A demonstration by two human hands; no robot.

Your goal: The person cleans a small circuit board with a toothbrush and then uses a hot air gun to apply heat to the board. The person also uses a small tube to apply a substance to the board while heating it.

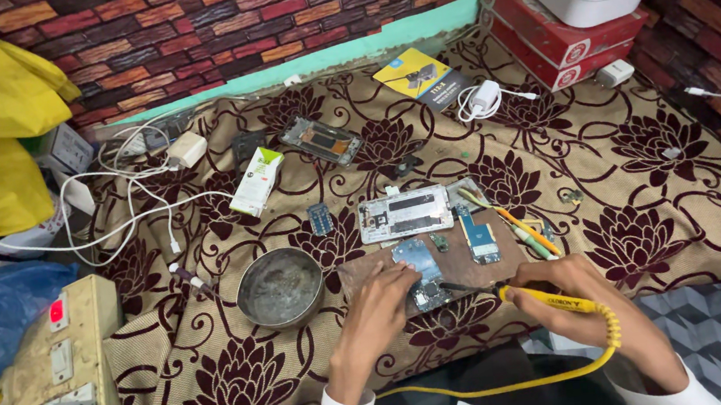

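Low in the frame's centre, the left hand (377, 303) presses curled fingers onto a circuit board (423, 274) lying on a brown board (460, 259). The right hand (577, 296) is closed around a yellow soldering iron (556, 298), tip at the circuit board. A metal bowl (280, 287) sits left; an opened phone (405, 214) lies above.

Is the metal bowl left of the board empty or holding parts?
Empty of loose parts, as far as the view shows: the metal bowl sits upright on the cloth, its stained grey bottom bare. Fine residue cannot be ruled out.
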